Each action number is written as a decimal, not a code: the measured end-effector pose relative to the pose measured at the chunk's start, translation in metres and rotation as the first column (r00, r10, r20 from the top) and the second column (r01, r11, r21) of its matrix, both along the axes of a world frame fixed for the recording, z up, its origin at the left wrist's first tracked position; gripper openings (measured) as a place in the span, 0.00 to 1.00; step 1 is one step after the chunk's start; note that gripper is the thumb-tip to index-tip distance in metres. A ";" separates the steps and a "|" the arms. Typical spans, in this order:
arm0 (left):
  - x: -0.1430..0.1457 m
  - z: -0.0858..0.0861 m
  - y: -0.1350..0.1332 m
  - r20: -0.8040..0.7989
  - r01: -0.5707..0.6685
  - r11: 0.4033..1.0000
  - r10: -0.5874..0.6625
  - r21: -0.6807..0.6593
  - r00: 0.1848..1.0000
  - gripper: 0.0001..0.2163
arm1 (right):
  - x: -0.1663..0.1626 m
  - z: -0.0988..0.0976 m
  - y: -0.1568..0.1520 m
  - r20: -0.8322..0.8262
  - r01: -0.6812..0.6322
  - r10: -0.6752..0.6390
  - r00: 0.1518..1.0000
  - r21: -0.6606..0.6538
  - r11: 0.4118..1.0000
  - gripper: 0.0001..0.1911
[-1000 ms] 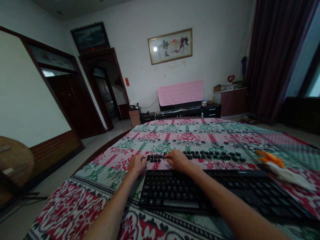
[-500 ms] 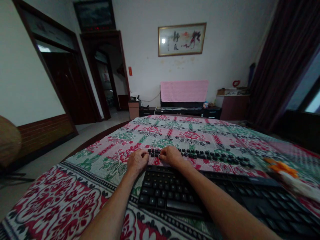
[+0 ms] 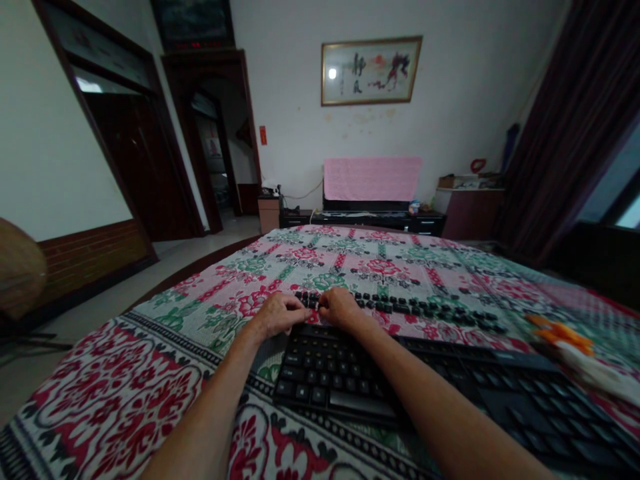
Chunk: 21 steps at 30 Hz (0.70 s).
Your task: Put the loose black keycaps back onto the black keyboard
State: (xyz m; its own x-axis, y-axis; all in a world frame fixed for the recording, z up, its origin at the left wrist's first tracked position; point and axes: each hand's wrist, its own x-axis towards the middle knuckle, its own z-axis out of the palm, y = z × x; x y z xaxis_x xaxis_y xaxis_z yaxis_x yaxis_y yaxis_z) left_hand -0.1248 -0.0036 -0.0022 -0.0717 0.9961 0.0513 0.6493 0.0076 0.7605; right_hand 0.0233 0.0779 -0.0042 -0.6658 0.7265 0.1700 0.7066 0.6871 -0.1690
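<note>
Left hand point(image 3: 280, 313) and right hand point(image 3: 341, 310) hanging near each other at left end of loose keys point(image 3: 401, 309), fingers showing bent; cannot tell whether gripping any key. Keys lying on patterned tablecloth point(image 3: 150, 393), just far of black keyboard point(image 3: 480, 375).

Kbd point(image 3: 470, 373) on tblcloth point(image 3: 140, 380), loose keycaps point(image 3: 401, 309) just behind it, bundle point(image 3: 565, 337) near R end

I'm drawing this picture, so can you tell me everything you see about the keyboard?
The keyboard is long, black and plastic-looking, with rows of keys, some pale-marked, and a wide space bar. It lies face up on the flowered cloth. The right forearm crosses above it, hiding part; I can't tell whether they touch.
</note>
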 end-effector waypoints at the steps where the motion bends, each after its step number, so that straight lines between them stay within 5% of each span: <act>1: 0.002 0.001 0.001 0.000 -0.026 1.000 0.026 0.013 1.000 0.15 | 0.002 0.001 -0.001 -0.004 -0.008 0.008 1.000 -0.002 1.000 0.11; 8: 0.018 -0.003 0.013 0.045 0.053 0.975 -0.064 0.214 0.997 0.12 | 0.024 0.016 -0.016 -0.214 -0.165 0.171 0.962 0.047 0.985 0.09; 16: 0.042 0.014 0.008 0.300 0.043 0.998 -0.025 -0.054 0.954 0.10 | 0.045 0.018 -0.042 -0.360 -0.165 0.192 0.913 0.105 0.981 0.07; 21: 0.053 0.028 -0.002 0.316 0.024 0.972 0.052 -0.233 0.947 0.10 | 0.055 0.020 -0.053 -0.390 -0.210 0.226 0.893 0.085 0.974 0.11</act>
State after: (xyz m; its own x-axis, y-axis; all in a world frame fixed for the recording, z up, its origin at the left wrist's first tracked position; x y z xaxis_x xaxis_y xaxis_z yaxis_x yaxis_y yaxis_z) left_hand -0.0714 -0.0053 0.0262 -0.0604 0.9764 -0.2074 0.3728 0.2148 0.9027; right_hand 0.0782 0.0247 0.0159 -0.6790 0.5583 0.4768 0.4193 0.8280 -0.3724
